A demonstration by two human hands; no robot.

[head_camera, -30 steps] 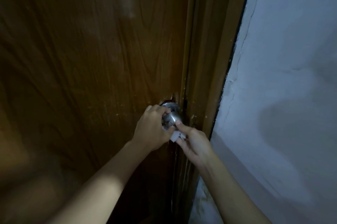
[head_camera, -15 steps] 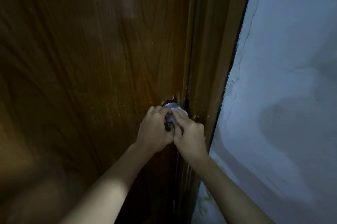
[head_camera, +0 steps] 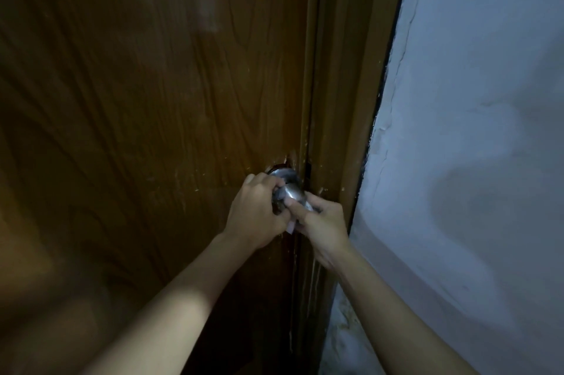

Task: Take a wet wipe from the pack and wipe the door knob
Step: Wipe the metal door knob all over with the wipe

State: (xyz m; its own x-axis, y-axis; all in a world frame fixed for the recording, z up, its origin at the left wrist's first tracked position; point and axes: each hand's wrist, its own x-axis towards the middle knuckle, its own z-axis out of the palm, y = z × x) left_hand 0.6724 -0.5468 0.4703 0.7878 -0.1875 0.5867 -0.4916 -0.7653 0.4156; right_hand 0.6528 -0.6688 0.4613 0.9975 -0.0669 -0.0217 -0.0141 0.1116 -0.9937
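Door knob [head_camera: 288, 188], center frame, mid-wipe: my left hand [head_camera: 256, 216] grips it while my right hand [head_camera: 320, 222] pinches the wet wipe [head_camera: 291, 225] beneath; polishing looks unfinished.

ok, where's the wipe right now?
Head view, lower centre: the wet wipe is pinched in the right hand under the door knob, beside the left hand.

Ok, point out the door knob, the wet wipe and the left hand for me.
door knob [head_camera: 290, 190], head view, on the shiny metal ball between the hands.
wet wipe [head_camera: 290, 226], head view, on the white corner showing below the fingers.
left hand [head_camera: 254, 216], head view, on the back of the hand.
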